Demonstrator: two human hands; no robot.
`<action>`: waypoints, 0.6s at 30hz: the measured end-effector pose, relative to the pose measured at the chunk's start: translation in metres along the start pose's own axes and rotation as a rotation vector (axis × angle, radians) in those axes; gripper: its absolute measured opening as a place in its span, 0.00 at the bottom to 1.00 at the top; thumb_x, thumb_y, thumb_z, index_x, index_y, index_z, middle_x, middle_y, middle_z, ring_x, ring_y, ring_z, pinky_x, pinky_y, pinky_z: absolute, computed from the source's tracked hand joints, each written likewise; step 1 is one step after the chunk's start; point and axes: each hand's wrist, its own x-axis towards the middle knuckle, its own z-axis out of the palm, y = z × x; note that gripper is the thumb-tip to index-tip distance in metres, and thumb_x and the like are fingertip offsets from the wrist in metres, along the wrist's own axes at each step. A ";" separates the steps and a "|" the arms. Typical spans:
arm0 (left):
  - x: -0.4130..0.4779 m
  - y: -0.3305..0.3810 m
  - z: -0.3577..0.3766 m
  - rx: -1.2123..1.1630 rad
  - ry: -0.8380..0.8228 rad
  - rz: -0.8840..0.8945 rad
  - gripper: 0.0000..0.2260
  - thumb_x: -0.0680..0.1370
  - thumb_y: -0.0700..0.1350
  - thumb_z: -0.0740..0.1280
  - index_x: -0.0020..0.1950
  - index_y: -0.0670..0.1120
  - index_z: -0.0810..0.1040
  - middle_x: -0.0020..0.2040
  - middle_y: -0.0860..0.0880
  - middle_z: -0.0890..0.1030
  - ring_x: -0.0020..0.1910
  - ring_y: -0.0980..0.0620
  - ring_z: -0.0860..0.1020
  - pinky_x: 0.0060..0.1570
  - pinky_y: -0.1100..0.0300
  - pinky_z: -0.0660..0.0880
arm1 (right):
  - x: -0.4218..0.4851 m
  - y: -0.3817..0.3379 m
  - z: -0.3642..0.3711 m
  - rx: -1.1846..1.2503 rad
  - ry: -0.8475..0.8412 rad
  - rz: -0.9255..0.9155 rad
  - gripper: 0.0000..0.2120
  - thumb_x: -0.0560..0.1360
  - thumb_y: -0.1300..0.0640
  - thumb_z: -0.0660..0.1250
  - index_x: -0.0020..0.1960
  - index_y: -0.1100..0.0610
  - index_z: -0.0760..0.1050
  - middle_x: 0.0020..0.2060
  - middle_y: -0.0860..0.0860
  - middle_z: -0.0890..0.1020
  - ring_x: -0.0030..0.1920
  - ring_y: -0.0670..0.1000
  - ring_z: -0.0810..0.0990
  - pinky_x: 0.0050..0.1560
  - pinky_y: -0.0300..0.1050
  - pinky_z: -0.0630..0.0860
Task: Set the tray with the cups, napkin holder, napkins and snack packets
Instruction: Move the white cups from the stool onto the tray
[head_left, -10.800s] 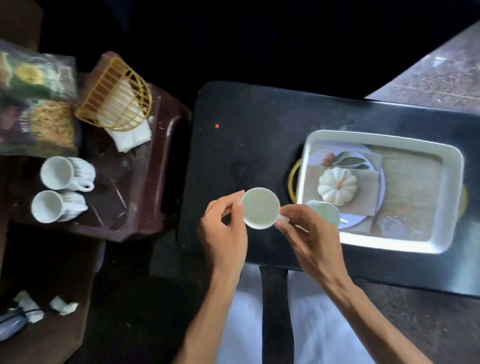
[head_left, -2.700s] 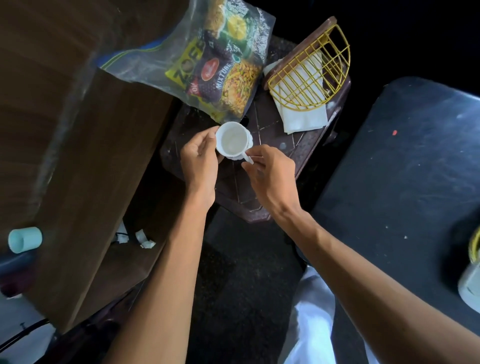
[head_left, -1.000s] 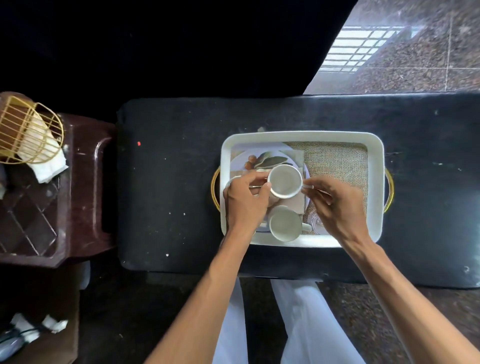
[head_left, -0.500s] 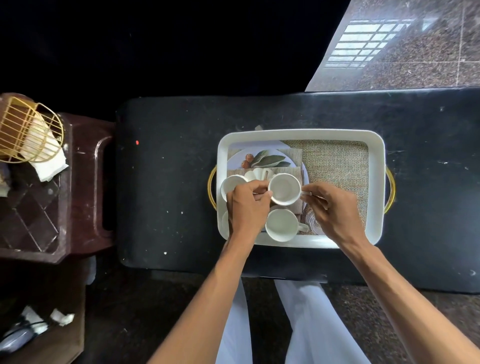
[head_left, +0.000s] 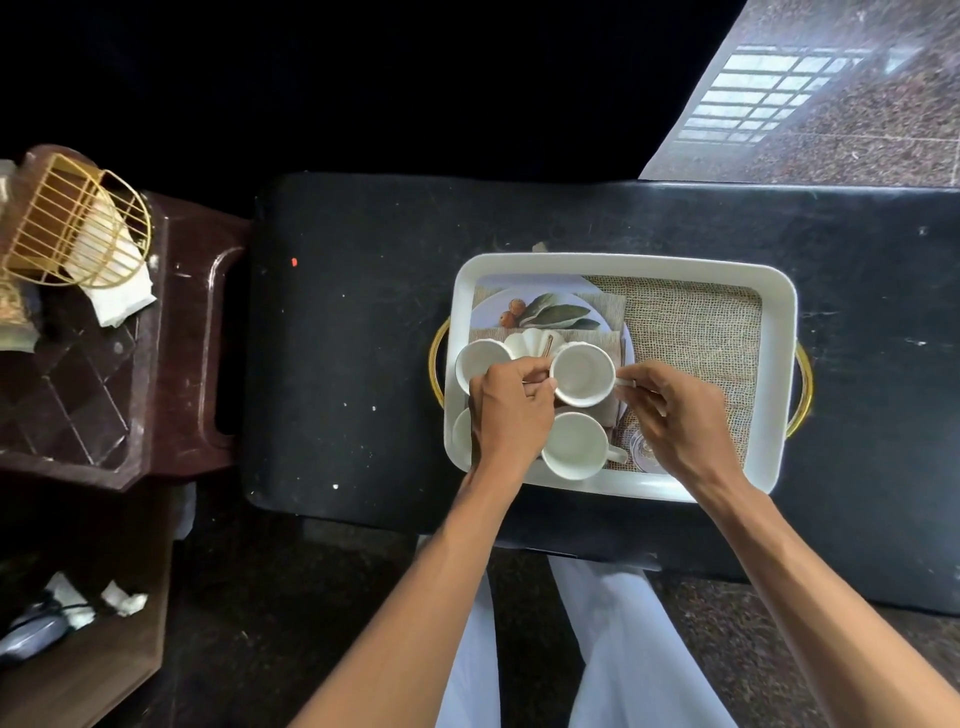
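Observation:
A white tray (head_left: 618, 262) with gold handles sits on the black table (head_left: 363, 338). In its left half stand white cups: one at the far left (head_left: 479, 359), one near the front (head_left: 574, 444), and another mostly hidden under my left hand. Both hands hold a further white cup (head_left: 581, 374) low over the tray: my left hand (head_left: 511, 410) grips its left rim, my right hand (head_left: 675, 415) pinches its handle. The gold wire napkin holder (head_left: 72, 223) with white napkins (head_left: 117, 291) lies on the brown side table (head_left: 182, 332) at far left. A snack packet (head_left: 13, 317) shows at the left edge.
The tray's right half shows bare burlap-patterned lining (head_left: 696, 332). A printed pumpkin and leaf picture lies under the cups. Crumpled paper scraps (head_left: 122, 605) and a grey object (head_left: 31, 629) rest on a low wooden surface at bottom left. Speckled floor lies at top right.
Both hands have lowered the held cup slightly toward the tray's left half, behind the front cup. Earlier the cup was carried from the brown side table to the tray.

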 end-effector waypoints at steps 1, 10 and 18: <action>-0.001 0.000 -0.001 0.000 -0.005 0.003 0.12 0.79 0.40 0.71 0.62 0.44 0.84 0.56 0.46 0.88 0.56 0.50 0.85 0.64 0.49 0.79 | 0.000 -0.001 -0.001 0.005 -0.019 0.005 0.09 0.74 0.66 0.72 0.54 0.64 0.82 0.46 0.56 0.86 0.44 0.48 0.83 0.51 0.47 0.83; -0.006 -0.021 -0.040 -0.211 0.039 -0.042 0.11 0.79 0.42 0.70 0.61 0.47 0.85 0.54 0.50 0.87 0.51 0.57 0.85 0.58 0.54 0.82 | 0.001 -0.038 -0.032 -0.104 -0.118 0.116 0.15 0.76 0.60 0.70 0.63 0.58 0.79 0.58 0.56 0.83 0.57 0.59 0.82 0.58 0.61 0.79; 0.012 -0.081 -0.149 -0.285 0.321 0.008 0.13 0.80 0.43 0.69 0.63 0.54 0.82 0.53 0.58 0.85 0.52 0.64 0.83 0.55 0.56 0.83 | 0.024 -0.128 0.013 -0.106 -0.034 0.022 0.18 0.78 0.51 0.68 0.67 0.51 0.75 0.58 0.44 0.80 0.57 0.49 0.80 0.56 0.51 0.77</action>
